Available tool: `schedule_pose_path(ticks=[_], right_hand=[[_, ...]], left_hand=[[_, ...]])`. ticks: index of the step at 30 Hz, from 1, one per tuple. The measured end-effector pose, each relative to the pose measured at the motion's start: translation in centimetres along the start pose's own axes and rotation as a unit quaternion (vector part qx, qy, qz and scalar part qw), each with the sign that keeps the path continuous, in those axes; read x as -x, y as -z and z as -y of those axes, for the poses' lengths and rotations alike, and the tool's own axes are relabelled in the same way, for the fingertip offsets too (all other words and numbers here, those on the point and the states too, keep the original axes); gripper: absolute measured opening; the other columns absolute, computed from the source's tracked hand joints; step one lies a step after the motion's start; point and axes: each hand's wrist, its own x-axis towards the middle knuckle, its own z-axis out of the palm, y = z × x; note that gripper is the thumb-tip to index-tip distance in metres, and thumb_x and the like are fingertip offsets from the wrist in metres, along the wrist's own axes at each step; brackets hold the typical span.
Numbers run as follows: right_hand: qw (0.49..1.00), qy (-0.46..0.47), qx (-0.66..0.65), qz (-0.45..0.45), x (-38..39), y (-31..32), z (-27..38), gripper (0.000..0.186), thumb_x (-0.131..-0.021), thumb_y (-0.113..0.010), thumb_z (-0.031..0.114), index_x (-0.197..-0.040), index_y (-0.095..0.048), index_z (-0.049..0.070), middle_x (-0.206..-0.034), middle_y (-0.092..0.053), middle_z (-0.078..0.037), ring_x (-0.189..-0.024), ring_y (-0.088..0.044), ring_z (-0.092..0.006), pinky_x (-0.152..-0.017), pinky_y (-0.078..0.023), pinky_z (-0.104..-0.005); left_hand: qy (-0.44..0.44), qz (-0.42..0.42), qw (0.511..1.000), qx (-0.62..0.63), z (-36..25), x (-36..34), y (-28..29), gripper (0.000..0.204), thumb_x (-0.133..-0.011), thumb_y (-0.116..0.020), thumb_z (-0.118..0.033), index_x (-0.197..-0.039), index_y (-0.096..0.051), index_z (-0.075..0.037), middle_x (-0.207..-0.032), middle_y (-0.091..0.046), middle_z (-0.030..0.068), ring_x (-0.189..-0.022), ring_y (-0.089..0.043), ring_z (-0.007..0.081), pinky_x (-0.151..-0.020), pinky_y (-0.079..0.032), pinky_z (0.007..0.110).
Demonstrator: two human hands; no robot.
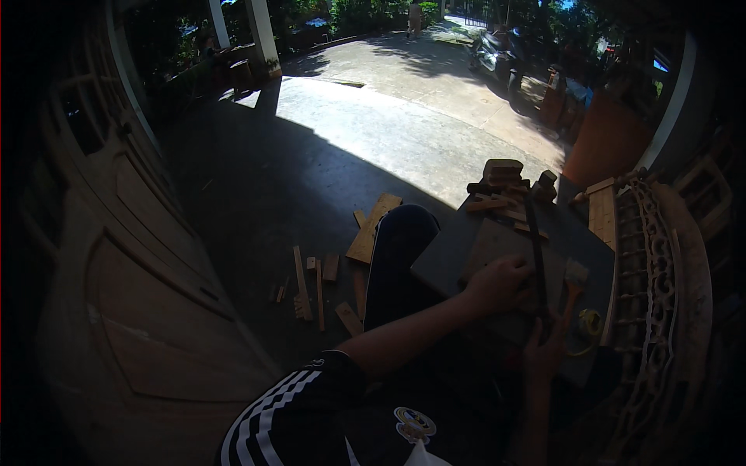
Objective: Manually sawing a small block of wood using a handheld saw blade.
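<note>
My left hand [501, 284] reaches across a dark table [439, 260], its fingers curled and closed close beside a long, narrow dark strip [536, 256]. What those fingers hold, if anything, is hidden. My right hand [544, 346] is closed around the near end of the strip, which runs away from me over the tabletop. Under my left hand lies a flat brownish board [486, 248]. To the right of the strip rest a paintbrush [573, 286] with an orange handle and a yellow ring-shaped thing [590, 322], perhaps a tape roll.
Small wood pieces [489, 202] and wooden blocks [503, 168] crowd the table's far end. More wood offcuts [307, 283] and a plank [374, 227] lie on the floor at left. Carved wooden panels [649, 272] stand at right, a large wooden door [155, 311] at left. A motorbike [500, 58] is parked beyond.
</note>
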Motion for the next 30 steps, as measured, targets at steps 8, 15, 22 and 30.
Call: schedule_pose_path(ticks=[8, 15, 22, 30], right_hand=[[1.0, -0.012, -0.026, -0.005, 0.0, 0.1, 0.4, 0.03, -0.103, -0.061, 0.013, -0.131, -0.059, 0.001, -0.127, -0.064, -0.024, -0.121, -0.064, -0.0429, -0.098, -0.052, -0.0458], [0.999, -0.032, -0.038, -0.002, 0.0, 0.3, 0.8, 0.031, -0.104, -0.059, 0.013, -0.132, -0.058, 0.0, -0.127, -0.064, -0.023, -0.122, -0.065, -0.0392, -0.1, -0.054, -0.0434], [0.998, -0.034, -0.044, 0.004, 0.2, 0.1, 0.2, 0.03, -0.105, -0.058, 0.012, -0.132, -0.059, -0.001, -0.127, -0.065, -0.023, -0.12, -0.066, -0.0377, -0.099, -0.054, -0.0423], [0.998, -0.025, -0.048, -0.011, 0.0, 0.1, 0.2, 0.029, -0.103, -0.061, 0.012, -0.13, -0.059, 0.0, -0.125, -0.066, -0.023, -0.119, -0.067, -0.0385, -0.097, -0.054, -0.043]], left_hand=[[-0.022, 0.003, 0.996, 0.083, -0.2, -0.1, 1.0, 0.035, -0.088, -0.076, -0.024, -0.119, -0.07, -0.01, -0.104, -0.072, 0.0173, -0.093, -0.072, 0.0388, -0.081, -0.059, 0.046], [-0.011, 0.002, 0.994, 0.113, -0.8, -0.2, 1.6, 0.034, -0.089, -0.078, -0.028, -0.116, -0.069, -0.008, -0.098, -0.073, 0.018, -0.09, -0.073, 0.0392, -0.079, -0.059, 0.046], [-0.001, 0.011, 0.996, 0.087, -1.0, -0.1, 1.7, 0.03, -0.09, -0.077, -0.027, -0.102, -0.06, -0.005, -0.093, -0.072, 0.0191, -0.088, -0.071, 0.0412, -0.075, -0.056, 0.048], [-0.01, -0.003, 0.999, 0.044, -0.5, 0.3, 0.8, 0.029, -0.09, -0.075, -0.026, -0.101, -0.057, -0.006, -0.089, -0.068, 0.0183, -0.085, -0.069, 0.0426, -0.072, -0.055, 0.05]])
